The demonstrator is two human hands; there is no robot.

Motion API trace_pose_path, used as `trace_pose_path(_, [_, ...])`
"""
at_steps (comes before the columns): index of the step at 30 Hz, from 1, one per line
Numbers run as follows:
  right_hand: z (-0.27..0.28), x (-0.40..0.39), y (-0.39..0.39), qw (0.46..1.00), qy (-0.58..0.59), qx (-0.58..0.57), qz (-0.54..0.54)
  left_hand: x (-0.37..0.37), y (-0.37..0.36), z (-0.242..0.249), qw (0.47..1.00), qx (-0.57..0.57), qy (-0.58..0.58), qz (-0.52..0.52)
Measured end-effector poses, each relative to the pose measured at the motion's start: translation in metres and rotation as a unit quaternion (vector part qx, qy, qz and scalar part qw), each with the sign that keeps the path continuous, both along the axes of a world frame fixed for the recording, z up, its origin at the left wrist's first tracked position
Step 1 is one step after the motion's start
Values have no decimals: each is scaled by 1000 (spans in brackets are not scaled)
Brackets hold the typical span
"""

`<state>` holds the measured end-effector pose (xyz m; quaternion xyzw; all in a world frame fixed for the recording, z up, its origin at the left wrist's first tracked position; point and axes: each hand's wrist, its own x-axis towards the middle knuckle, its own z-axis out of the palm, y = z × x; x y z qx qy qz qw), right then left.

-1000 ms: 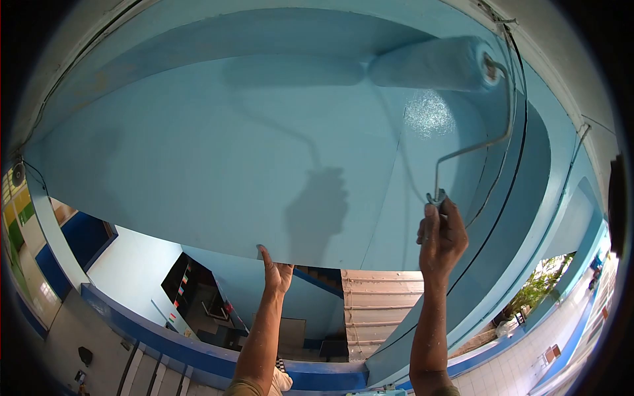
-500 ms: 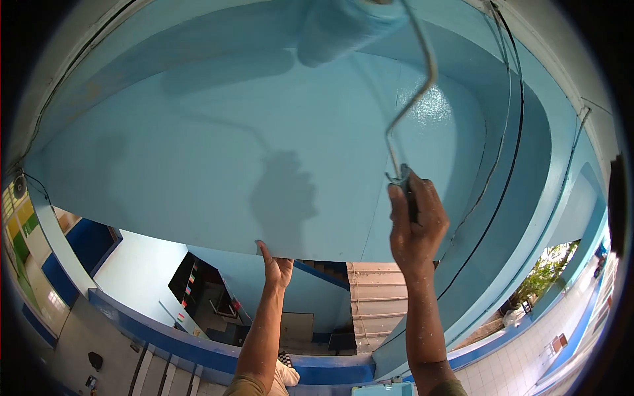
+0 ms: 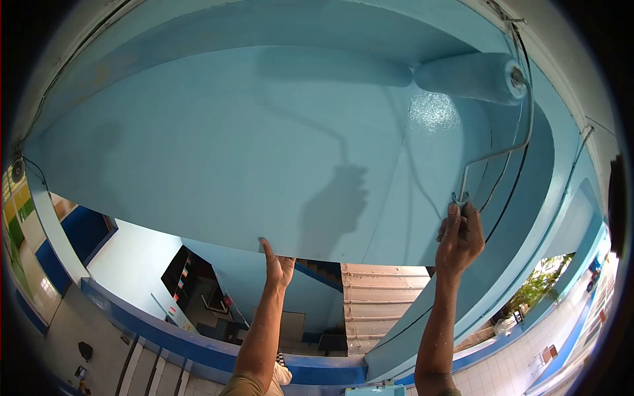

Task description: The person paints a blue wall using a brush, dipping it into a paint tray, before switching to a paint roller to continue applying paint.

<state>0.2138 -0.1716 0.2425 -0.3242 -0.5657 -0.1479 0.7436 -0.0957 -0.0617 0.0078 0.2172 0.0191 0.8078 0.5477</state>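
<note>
My right hand (image 3: 460, 241) is closed around the handle of a paint roller (image 3: 470, 78). Its bent metal frame rises to the light blue roller cover, which is up at the right part of a light blue panel (image 3: 218, 152). A wet, glossy patch shines just below the cover. My left hand (image 3: 278, 265) grips the panel's bottom edge, thumb on the front face and fingers hidden behind. Shadows of the roller and my right hand fall across the panel.
Dark cables (image 3: 512, 185) run down the blue wall on the right. Below are a blue-topped ledge (image 3: 218, 353), a corrugated roof (image 3: 380, 300) and a light blue tray (image 3: 375, 391) at the bottom. A tiled walkway (image 3: 508, 369) lies at lower right.
My right hand has moved right and a little down, carrying the roller from the panel's top middle to its upper right. My left hand stays at the bottom edge.
</note>
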Motion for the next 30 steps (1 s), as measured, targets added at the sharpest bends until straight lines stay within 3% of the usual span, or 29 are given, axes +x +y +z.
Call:
trace_pose_path(14, [22,-114,7,988,-134,63,43,-3,4,-3,999,1,-33,-21])
trace_pose_path(17, [23,-101,7,986,-135,92,26,-2,2,-3,999,-10,-32,-18])
trace_pose_path(30, [-7,9,20,997,20,25,-65,-3,5,-6,1000,-8,7,-9])
